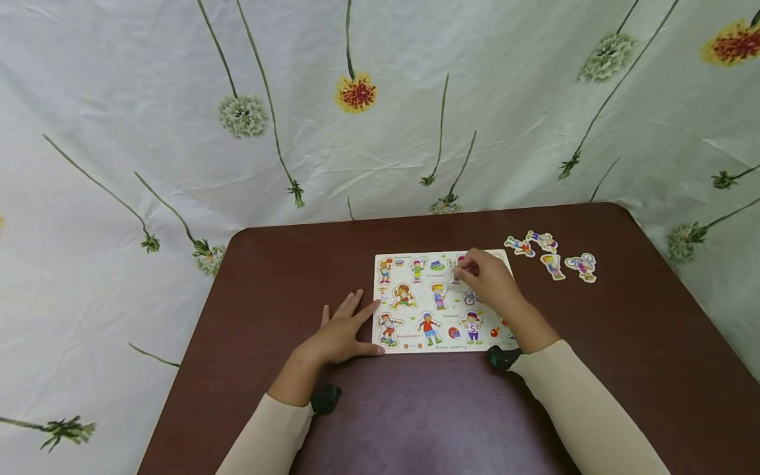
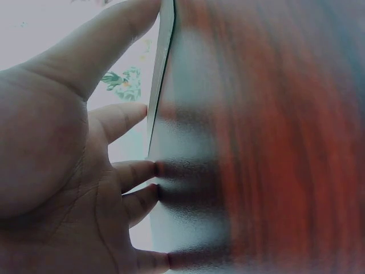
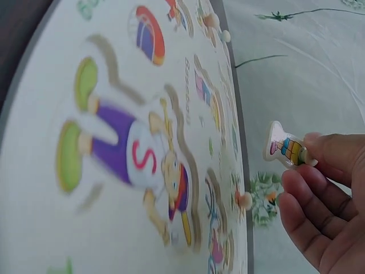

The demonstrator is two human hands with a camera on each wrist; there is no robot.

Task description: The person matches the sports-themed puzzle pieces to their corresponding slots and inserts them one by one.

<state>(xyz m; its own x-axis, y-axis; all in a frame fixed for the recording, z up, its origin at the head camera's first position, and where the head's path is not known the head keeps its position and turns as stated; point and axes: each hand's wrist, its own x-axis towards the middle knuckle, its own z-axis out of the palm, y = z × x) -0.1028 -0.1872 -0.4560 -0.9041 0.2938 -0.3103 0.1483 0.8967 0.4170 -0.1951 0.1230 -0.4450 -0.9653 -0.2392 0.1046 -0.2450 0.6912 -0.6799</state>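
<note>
A white puzzle board (image 1: 421,300) printed with sports figures lies flat on the table. My right hand (image 1: 488,277) is over its upper right part. In the right wrist view the thumb and fingers pinch a small puzzle piece (image 3: 283,146) with a printed figure, held clear of the board; the fingers partly cover it. My left hand (image 1: 338,333) rests with fingers spread at the board's left edge. Its thumb and index finger touch that edge, while the other fingertips (image 2: 149,194) meet the tabletop. My right hand and forearm hide the board's right side.
Several loose figure pieces (image 1: 553,266) lie on the dark brown table (image 1: 285,277), right of the board. Small round knobs (image 3: 244,201) stand up from the board. Behind the table hangs a white flowered cloth (image 1: 392,145).
</note>
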